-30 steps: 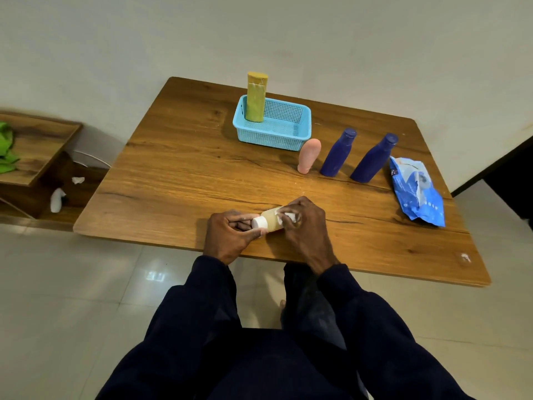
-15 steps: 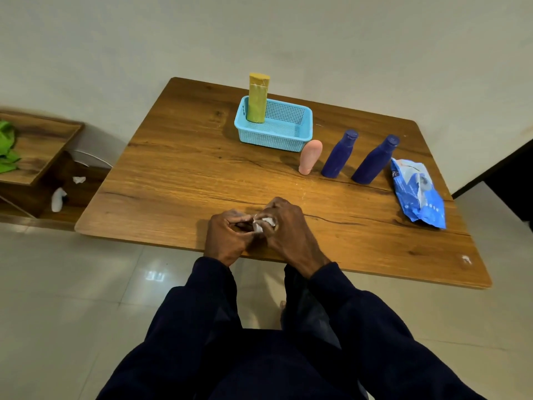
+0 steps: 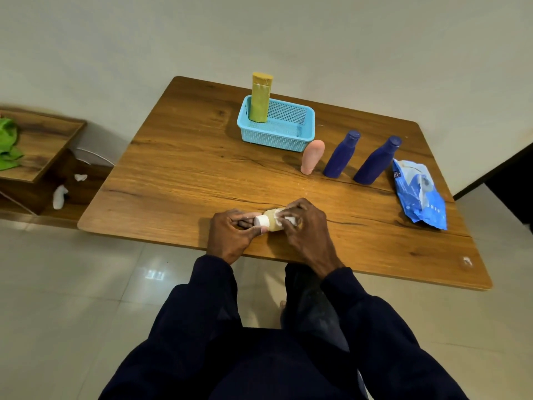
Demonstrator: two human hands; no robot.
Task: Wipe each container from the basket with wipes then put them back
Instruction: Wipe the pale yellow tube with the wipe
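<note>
One small bottle (image 3: 273, 221) held sideways over near edge of table (image 3: 187, 168). Left hand (image 3: 230, 236) pinches cap end; right hand (image 3: 305, 226) clasps wipe (image 3: 287, 219) round body. Step: wiping. Next, probably: finish rub, return bottle to far basket (image 3: 277, 137).

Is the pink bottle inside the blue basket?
No, the pink bottle stands on the table just outside the blue basket, which holds only the yellow container.

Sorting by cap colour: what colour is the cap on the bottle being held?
White; the cap shows best in the head view.
</note>
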